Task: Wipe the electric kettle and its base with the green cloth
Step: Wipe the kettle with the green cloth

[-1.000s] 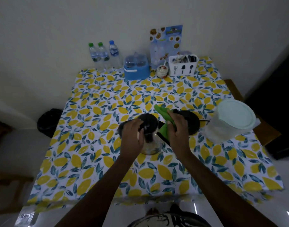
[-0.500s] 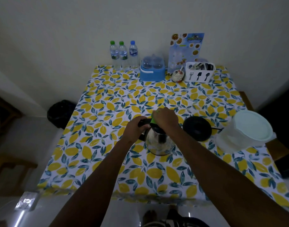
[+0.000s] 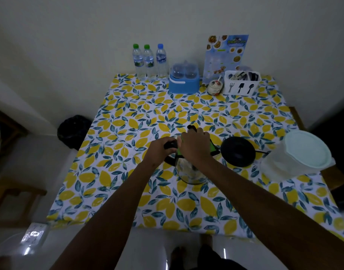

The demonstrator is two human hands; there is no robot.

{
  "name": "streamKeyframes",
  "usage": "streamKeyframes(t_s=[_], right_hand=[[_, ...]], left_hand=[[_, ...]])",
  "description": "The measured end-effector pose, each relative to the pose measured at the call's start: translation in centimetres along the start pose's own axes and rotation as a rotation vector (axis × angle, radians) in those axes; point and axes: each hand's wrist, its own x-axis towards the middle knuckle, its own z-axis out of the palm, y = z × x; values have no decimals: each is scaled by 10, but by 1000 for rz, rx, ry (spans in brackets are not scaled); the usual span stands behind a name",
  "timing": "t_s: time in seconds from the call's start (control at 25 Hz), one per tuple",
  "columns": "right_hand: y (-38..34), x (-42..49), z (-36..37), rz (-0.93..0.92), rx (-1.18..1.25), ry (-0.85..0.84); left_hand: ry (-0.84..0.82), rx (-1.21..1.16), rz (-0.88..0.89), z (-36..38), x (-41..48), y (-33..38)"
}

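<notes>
Both hands are on the electric kettle [image 3: 190, 170], which stands on the lemon-print tablecloth [image 3: 128, 191] near the table's middle, off its base [image 3: 237, 151]; the left hand [image 3: 161, 151] is clenched around the black handle [image 3: 170, 145], and the right hand [image 3: 195, 145] presses the green cloth [image 3: 213, 148] onto the kettle's top, fingers curled over it. The round black base lies just right of the kettle, apart from it; 3 water bottles [image 3: 148, 61] stand at the far edge by the wall
</notes>
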Motion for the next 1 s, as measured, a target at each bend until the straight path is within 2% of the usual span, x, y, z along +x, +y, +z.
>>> streamKeyframes(t_s=[0.04,0.12,0.2,0.24,0.28,0.32,0.36,0.44,0.52,0.56,0.6,0.72,0.8,0.88,0.96,1.0], right_hand=[[3,-3,1,-36,3,39],[9,15,-12,-25,117,-111],[22,51,-23,-20,271,-438],[35,63,-21,-20,414,-577],[52,67,-16,5,597,-651],[71,66,-4,109,828,-683],[88,58,9,251,1054,-668],[105,28,45,485,1481,-508],[93,-17,78,671,1956,-253],[77,-39,92,716,2099,-113],[57,-58,103,755,2145,15],[-10,-66,90,1093,1844,285],[-23,-55,62,1228,1675,252],[-6,-33,68,1344,1639,262],[6,-32,100,1369,1731,156],[3,-38,114,1378,1901,141]], left_hand=[[1,-5,2,0,0,0],[-3,-40,-1,-1,1,0],[-8,-63,-5,-2,1,1],[-11,-73,0,-2,2,2],[-10,-80,1,-2,2,1],[-9,-77,-2,-2,2,1],[-15,-69,-6,-3,3,0],[-39,-54,6,-2,6,-3],[-63,-22,15,-3,9,-3],[-79,6,21,-4,11,-2],[-94,41,31,-3,11,-2],[-118,143,76,-2,12,-3],[-138,177,115,-6,14,-3],[-144,190,151,-10,14,-1],[-137,189,150,-11,15,1],[-140,183,144,-11,15,2]])
